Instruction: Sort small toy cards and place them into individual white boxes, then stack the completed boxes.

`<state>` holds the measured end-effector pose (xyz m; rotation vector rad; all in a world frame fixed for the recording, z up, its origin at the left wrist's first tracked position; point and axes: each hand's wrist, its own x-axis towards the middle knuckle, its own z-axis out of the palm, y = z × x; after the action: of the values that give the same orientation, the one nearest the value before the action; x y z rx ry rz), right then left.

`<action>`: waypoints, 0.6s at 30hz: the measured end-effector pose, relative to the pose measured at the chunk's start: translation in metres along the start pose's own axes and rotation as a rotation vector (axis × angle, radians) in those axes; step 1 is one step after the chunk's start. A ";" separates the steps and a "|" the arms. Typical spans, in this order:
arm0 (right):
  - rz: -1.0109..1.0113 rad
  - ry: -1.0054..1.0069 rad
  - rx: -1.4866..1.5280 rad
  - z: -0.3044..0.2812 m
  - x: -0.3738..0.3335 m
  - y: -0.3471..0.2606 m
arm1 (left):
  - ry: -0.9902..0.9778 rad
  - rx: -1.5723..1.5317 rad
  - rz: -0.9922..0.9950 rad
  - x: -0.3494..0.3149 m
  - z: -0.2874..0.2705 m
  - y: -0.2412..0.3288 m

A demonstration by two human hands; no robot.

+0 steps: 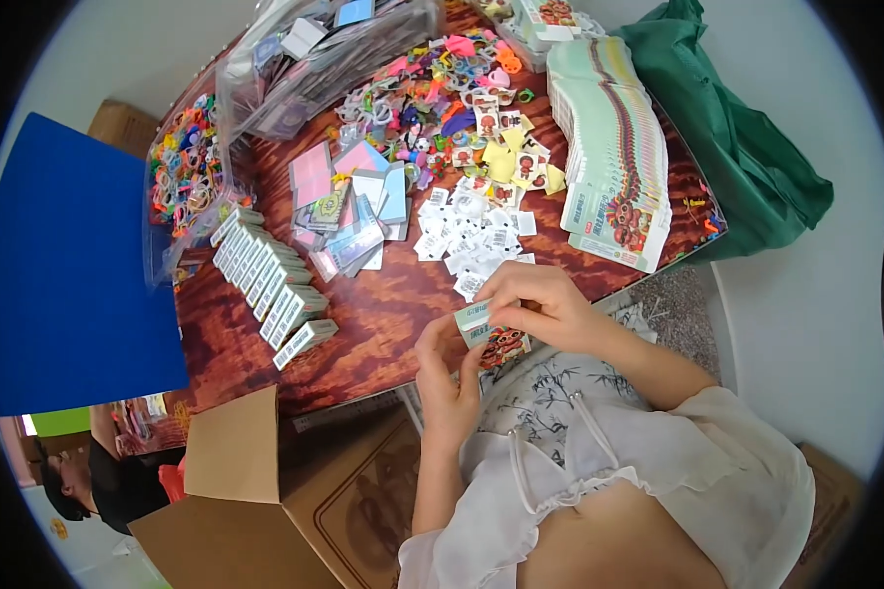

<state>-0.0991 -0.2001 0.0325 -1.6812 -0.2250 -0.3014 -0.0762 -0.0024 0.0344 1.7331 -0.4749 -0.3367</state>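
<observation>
Near the front edge of the table I hold a small pale green printed box point(504, 346) with a red cartoon figure on its face. My left hand point(446, 385) grips its left side between thumb and fingers. With thumb and fingertips my right hand point(548, 306) pinches the top end, where the flap is. Whether anything is inside the box is hidden. Just beyond my hands lies a pile of small white packets point(473, 234). Flat, unfolded green cartons point(599, 147) lie in a long overlapping stack to the right.
Folded boxes point(270, 280) stand in a row at the left. Beside them lie loose cards point(349, 211), with colourful small toys point(432, 98) behind. A clear bag point(334, 79) and a green bag point(732, 147) flank the table. An open cardboard carton point(234, 447) is at lower left, near another person point(133, 471).
</observation>
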 end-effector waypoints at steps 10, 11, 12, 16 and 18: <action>0.287 -0.013 0.079 -0.008 0.006 -0.005 | -0.045 0.048 0.033 0.000 0.001 -0.003; 0.289 -0.016 0.077 -0.010 0.005 -0.002 | -0.051 0.043 0.028 0.000 0.001 -0.004; 0.268 -0.039 0.073 -0.011 0.005 0.001 | -0.055 0.039 0.022 0.001 0.000 -0.004; 0.077 -0.047 -0.067 -0.011 0.003 0.006 | -0.063 0.017 0.000 0.002 -0.001 -0.005; 0.011 -0.065 -0.148 -0.009 0.001 0.005 | -0.047 0.007 -0.008 0.001 -0.002 -0.005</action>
<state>-0.0974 -0.2096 0.0293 -1.8400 -0.2473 -0.2604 -0.0738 -0.0001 0.0300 1.7374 -0.5039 -0.3819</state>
